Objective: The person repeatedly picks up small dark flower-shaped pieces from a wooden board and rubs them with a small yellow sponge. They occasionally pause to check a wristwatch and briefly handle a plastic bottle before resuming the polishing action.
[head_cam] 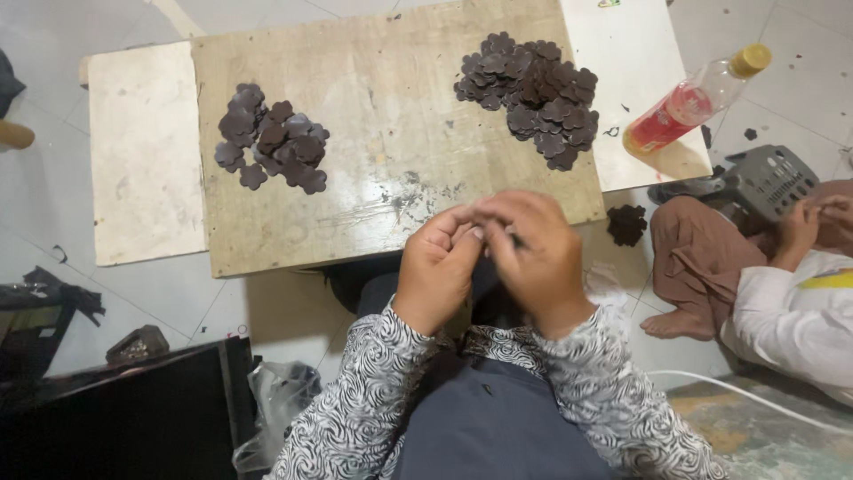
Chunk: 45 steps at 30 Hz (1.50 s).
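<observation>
A clear bottle [694, 100], red label, yellow cap, lies on the white board's [631, 53] right edge.

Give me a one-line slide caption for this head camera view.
Two hands pinch something small over a board bearing two piles of dark flower-shaped pieces.

A board [382, 133] lies on a low table [142, 151]. One heap of flower-shaped pieces [271, 138] sits on the board's left part, another heap [533, 84] on its right. A bottle [693, 100] lies right of the board. Both hands [489, 258] meet at the board's near edge.

flower pieces [271, 138]: dark brown | sleeves [355, 400]: black-white swirls | bottle [693, 100]: red, yellow cap
</observation>
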Motion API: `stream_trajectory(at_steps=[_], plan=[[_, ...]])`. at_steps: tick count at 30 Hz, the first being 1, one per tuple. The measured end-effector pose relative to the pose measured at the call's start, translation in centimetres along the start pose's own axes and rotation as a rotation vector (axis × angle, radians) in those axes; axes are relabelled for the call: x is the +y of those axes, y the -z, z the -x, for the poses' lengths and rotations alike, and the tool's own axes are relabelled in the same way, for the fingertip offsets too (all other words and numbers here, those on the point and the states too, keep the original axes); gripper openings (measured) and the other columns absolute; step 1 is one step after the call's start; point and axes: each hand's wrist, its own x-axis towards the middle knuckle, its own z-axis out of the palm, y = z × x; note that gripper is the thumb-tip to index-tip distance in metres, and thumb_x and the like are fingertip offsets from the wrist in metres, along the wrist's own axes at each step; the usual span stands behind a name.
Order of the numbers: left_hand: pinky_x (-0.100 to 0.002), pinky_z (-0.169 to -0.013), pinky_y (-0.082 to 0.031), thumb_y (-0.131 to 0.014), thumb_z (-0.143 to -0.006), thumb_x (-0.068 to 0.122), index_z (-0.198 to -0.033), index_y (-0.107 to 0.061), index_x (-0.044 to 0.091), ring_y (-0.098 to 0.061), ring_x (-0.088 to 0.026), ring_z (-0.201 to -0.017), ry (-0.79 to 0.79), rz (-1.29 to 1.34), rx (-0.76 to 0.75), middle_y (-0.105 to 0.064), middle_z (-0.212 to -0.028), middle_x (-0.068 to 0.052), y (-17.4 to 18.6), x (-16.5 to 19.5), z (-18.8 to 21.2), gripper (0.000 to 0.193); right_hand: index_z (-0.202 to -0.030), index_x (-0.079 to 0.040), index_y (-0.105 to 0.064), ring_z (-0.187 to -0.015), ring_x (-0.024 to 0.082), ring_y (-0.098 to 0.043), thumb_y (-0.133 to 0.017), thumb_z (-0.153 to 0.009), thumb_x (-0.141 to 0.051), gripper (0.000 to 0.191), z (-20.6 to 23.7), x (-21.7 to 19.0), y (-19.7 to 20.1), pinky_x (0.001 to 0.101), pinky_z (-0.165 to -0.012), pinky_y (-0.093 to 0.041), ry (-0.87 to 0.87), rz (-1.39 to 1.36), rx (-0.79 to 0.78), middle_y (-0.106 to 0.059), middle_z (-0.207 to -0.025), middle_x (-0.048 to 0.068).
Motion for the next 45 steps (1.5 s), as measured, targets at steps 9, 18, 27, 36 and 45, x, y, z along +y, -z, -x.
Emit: stream_trajectory(at_steps=[9,18,27,36,45], plan=[[-0.024,-0.082,-0.058,-0.063,-0.097,0.004,-0.150,-0.042,-0.001,-0.072,-0.012,-0.093,-0.051,-0.550,0.058,-0.077,-0.107,-0.012,-0.3,3.7,0.0,0.057,-0.115,-0.005,-0.074,-0.083,0.013,-0.055,-0.074,-0.090,-0.004,0.025,-0.5,1.0,2.3,0.0249,-0.072,-0.046,-0.474,-0.410,-0.148,-0.072,-0.119,0.009],[-0.025,-0.074,-0.056,-0.070,-0.090,0.005,-0.158,-0.032,0.003,-0.067,-0.010,-0.085,-0.145,-0.719,0.103,-0.073,-0.101,-0.008,0.0,4.0,0.5,0.078,-0.103,-0.001,-0.075,-0.094,0.014,-0.071,-0.076,-0.089,-0.006,0.016,0.3,1.0,0.9,0.0280,-0.083,-0.057,-0.353,-0.248,-0.214,-0.074,-0.107,0.011],[-0.027,-0.096,-0.055,-0.056,-0.106,0.002,-0.143,-0.056,-0.006,-0.064,-0.013,-0.109,0.069,0.098,-0.028,-0.067,-0.130,-0.010,1.6,1.7,-0.8,0.038,-0.117,0.005,-0.066,-0.095,0.013,-0.070,-0.069,-0.097,-0.001,0.021,1.2,2.6,-1.6,0.0254,-0.089,-0.057,-0.839,-1.153,0.000,-0.073,-0.107,0.011],[-0.027,-0.097,-0.056,-0.050,-0.103,-0.001,-0.138,-0.059,-0.006,-0.069,-0.012,-0.109,-0.079,-0.377,-0.010,-0.073,-0.119,-0.011,1.7,0.1,-0.1,0.036,-0.108,-0.006,-0.075,-0.107,0.028,-0.069,-0.074,-0.090,0.002,0.020,0.4,-0.6,-1.0,0.0364,-0.093,-0.057,0.033,-0.010,-0.079,-0.072,-0.113,0.010],[-0.023,-0.086,-0.058,-0.055,-0.100,0.003,-0.135,-0.058,-0.003,-0.069,-0.009,-0.106,0.150,-0.155,0.076,-0.071,-0.119,-0.006,1.8,0.3,-0.7,0.036,-0.112,-0.006,-0.073,-0.101,0.025,-0.073,-0.073,-0.097,0.001,0.016,-0.9,0.4,0.3,0.0332,-0.087,-0.060,-0.189,-0.086,0.061,-0.069,-0.115,0.012]])
